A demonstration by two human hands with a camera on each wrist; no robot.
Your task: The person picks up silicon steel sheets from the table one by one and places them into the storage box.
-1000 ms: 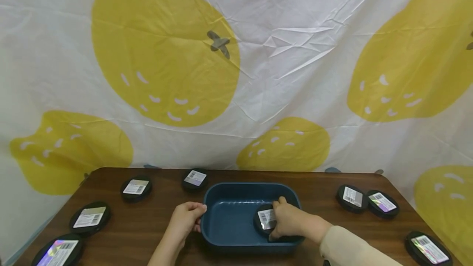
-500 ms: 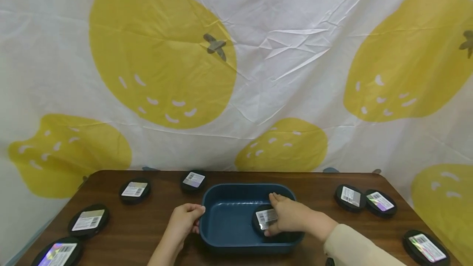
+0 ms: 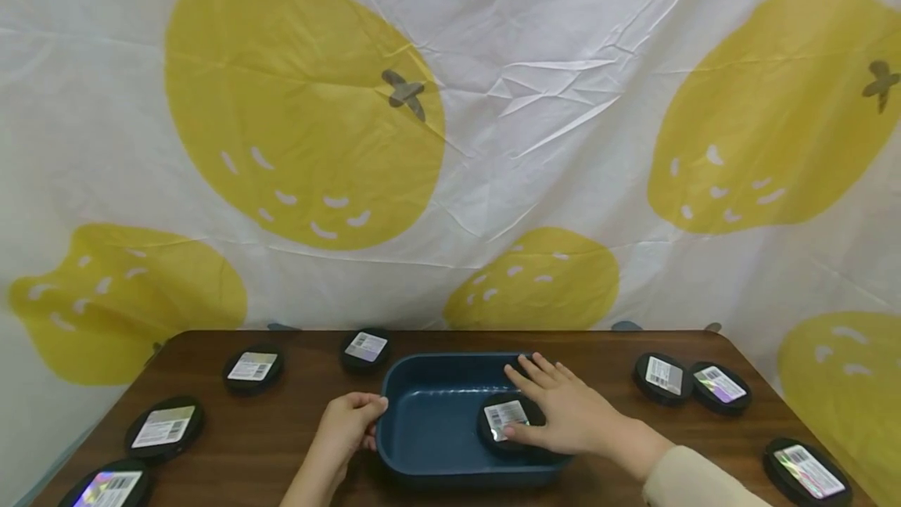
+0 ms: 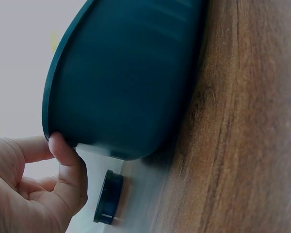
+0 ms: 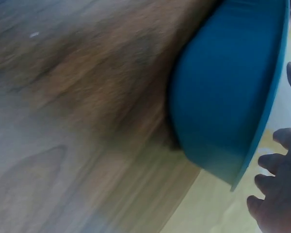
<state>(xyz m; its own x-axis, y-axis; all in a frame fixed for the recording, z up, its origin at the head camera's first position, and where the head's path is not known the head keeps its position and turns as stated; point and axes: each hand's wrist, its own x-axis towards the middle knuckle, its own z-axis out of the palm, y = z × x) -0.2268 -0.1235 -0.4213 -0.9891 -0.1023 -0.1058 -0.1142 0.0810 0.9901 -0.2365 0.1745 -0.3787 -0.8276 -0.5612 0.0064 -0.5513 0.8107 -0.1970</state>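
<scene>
Loosening right hand (image 3: 566, 413) over puck (image 3: 505, 421)

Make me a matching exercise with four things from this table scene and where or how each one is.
Things:
1. left hand
2. right hand
3. blue tub
4. black disc with a barcode label

States:
A. lies inside the tub
B. fingers spread, above the disc
C. grips the tub's left rim
D. stands on the brown table

Pairs: 1-C, 2-B, 3-D, 4-A

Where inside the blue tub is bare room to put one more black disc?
The tub floor is bare on its left half, beside the left hand. The right half is crowded: a black disc lies there under the right hand.
</scene>
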